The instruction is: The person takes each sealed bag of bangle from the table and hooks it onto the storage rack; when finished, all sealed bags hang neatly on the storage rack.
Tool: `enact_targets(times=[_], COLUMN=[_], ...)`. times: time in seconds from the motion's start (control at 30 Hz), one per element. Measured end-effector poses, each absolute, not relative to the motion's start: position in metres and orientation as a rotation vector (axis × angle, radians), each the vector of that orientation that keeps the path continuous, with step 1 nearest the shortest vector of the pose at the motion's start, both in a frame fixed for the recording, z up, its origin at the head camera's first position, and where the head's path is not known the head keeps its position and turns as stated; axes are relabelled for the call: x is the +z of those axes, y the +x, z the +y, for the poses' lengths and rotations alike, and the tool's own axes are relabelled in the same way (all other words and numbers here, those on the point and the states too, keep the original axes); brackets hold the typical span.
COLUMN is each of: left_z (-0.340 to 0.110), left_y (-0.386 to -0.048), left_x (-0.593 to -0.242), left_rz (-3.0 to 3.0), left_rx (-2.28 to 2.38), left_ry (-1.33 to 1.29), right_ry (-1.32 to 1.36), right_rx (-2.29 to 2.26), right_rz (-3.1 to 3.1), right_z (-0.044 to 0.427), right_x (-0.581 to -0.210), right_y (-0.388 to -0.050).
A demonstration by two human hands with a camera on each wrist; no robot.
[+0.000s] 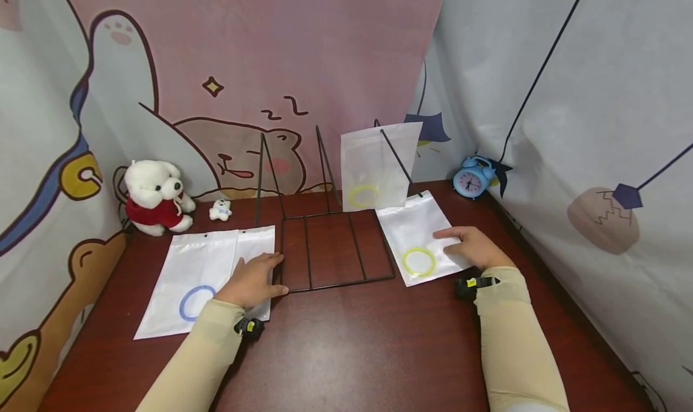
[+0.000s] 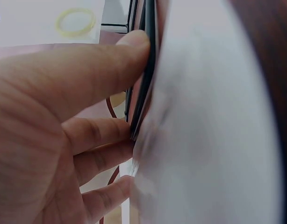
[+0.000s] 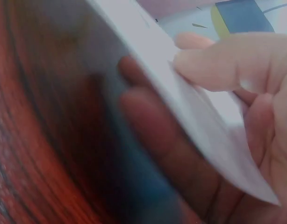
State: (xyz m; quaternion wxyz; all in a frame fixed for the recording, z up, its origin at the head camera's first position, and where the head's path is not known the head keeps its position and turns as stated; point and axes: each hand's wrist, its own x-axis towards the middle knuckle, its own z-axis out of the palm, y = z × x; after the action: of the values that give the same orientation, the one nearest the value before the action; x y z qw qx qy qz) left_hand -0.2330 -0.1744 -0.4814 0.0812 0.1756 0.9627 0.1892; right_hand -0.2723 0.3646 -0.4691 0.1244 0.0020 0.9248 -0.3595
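Observation:
My right hand [image 1: 473, 246] pinches a white plastic bag with a yellow ring [image 1: 392, 231] by its right side. In the right wrist view the bag's edge [image 3: 181, 107] passes between thumb and fingers. Along the left side of a black wire rack [image 1: 335, 285], my left hand [image 1: 251, 281] touches the wire with thumb and fingertips, its fingers fairly straight. The left wrist view shows the thumb against the black wire [image 2: 146, 79]. Another bag with a yellow ring [image 1: 379, 159] stands upright in the rack's right part.
Beneath and left of my left hand lie white bags, one with a blue ring [image 1: 184, 261]. Further back sit a white plush dog in a red shirt [image 1: 154, 201], a small white figurine [image 1: 220, 210] and a blue alarm clock [image 1: 472, 177]. Printed curtains [image 1: 325, 51] surround the brown table [image 1: 352, 352].

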Motion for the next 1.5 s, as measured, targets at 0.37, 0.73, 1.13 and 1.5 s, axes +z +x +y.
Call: enact_targets(times=[0.37, 0.73, 1.13, 1.5], left_z=[-0.174, -0.174, -0.174, -0.174], left_y=[-0.232, -0.232, -0.232, -0.232], left_x=[-0.480, -0.479, -0.480, -0.480], left_rz=[2.870, 2.873, 2.874, 2.869], left_rx=[0.576, 0.569, 0.564, 0.560], left_ry=[0.516, 0.519, 0.521, 0.524], right_ry=[0.102, 0.232, 0.426, 0.231], right_rx=[-1.269, -1.497, -2.188, -2.795], right_rz=[2.704, 2.834, 2.697, 2.135], right_z=[0.365, 0.367, 0.371, 0.375], right_x=[-0.467, -0.466, -0.472, -0.469], right_y=[-0.272, -0.274, -0.278, -0.275])
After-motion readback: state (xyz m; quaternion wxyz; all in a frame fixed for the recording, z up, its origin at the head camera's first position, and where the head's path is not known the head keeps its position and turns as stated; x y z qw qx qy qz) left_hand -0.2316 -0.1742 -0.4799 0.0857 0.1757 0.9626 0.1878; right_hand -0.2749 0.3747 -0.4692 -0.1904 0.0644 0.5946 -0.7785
